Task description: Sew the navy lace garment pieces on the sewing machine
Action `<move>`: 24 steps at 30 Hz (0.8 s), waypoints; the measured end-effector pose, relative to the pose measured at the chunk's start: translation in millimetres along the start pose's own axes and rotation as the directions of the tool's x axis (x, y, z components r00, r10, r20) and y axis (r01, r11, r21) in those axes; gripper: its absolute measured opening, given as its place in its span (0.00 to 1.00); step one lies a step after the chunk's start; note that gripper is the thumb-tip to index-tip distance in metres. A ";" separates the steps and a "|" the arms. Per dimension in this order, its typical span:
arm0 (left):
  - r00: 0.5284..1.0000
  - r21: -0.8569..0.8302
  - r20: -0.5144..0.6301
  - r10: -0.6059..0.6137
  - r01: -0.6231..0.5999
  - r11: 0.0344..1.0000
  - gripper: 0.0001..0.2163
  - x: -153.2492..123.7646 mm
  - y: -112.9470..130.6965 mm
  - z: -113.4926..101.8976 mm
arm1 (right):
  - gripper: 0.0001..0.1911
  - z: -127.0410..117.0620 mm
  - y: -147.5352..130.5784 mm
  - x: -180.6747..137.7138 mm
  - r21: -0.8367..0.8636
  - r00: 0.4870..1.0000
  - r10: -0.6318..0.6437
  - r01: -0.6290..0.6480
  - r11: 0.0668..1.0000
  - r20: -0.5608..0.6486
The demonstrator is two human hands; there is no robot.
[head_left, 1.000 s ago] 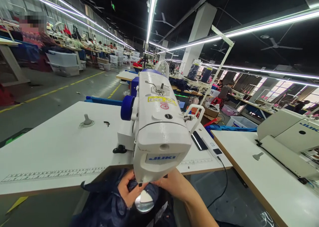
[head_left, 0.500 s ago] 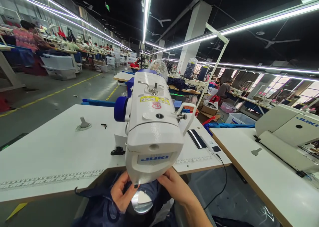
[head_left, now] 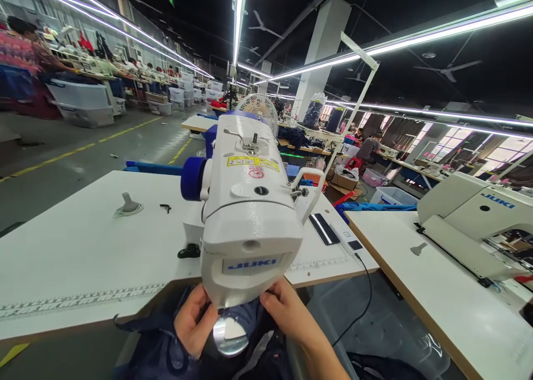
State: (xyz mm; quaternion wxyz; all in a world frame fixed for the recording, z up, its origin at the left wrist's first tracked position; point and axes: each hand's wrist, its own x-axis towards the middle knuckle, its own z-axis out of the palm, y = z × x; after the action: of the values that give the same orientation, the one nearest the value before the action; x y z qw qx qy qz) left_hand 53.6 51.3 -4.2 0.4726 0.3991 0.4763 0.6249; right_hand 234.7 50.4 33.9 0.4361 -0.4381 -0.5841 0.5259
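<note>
Dark navy fabric (head_left: 156, 335) is draped around the shiny round arm end (head_left: 230, 335) of a white JUKI sewing machine (head_left: 250, 230). On the left of that arm, my left hand (head_left: 195, 321) is closed on the fabric, thumb pointing toward the machine head. My right hand (head_left: 281, 305) pinches the fabric on the other side, its fingertips partly hidden under the head. The needle area lies out of sight behind the machine head. Part of the cloth hangs down below both hands, with a paler strip showing at the bottom.
A white tabletop (head_left: 83, 241) with a printed ruler edge surrounds the machine. On it lie a grey-handled item with coiled cord (head_left: 130, 203), a phone (head_left: 323, 229) and a white power bank (head_left: 350, 240) with a cable. Another JUKI machine (head_left: 478, 219) stands at right. Below is a clear plastic bin (head_left: 400, 324).
The view has shifted slightly, so the machine and table appear a little further left. Both hands stay on the fabric beside the arm, and the lower folds have moved a little.
</note>
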 end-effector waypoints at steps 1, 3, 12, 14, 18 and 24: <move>1.000 -0.012 0.013 -0.006 0.006 1.000 0.29 -0.2 1.8 0.3 | 0.08 -0.2 -0.3 -0.3 -0.005 1.000 -0.003 0.003 1.000 0.001; 0.999 -0.023 0.036 -0.011 0.012 1.000 0.27 -0.7 5.3 1.0 | 0.08 -0.6 -1.4 -1.4 -0.024 1.000 -0.003 0.003 1.000 0.000; 0.999 -0.023 0.053 0.003 -0.002 1.000 0.23 -1.9 11.8 5.3 | 0.05 0.6 -3.9 -2.7 -0.053 0.999 0.030 -0.030 0.998 -0.016; 0.998 -0.020 0.057 0.010 -0.009 1.000 0.23 -1.1 11.8 5.6 | 0.05 0.7 -5.0 -2.5 -0.058 0.999 0.033 -0.034 0.998 -0.018; 0.998 -0.011 0.066 0.015 -0.014 1.000 0.22 0.1 12.3 5.6 | 0.04 -0.1 -8.1 -3.6 -0.074 0.998 0.061 -0.063 0.995 -0.025; 0.998 0.013 0.060 0.022 -0.022 1.000 0.22 -1.7 15.9 6.0 | 0.05 -1.1 -7.9 -4.1 -0.075 0.998 0.055 -0.057 0.996 -0.021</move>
State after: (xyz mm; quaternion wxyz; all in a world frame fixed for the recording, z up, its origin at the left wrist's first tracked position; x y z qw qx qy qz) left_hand 56.4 49.4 12.5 0.4769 0.4260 0.4619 0.6146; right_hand 236.3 46.1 41.6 0.4097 -0.4756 -0.5870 0.5112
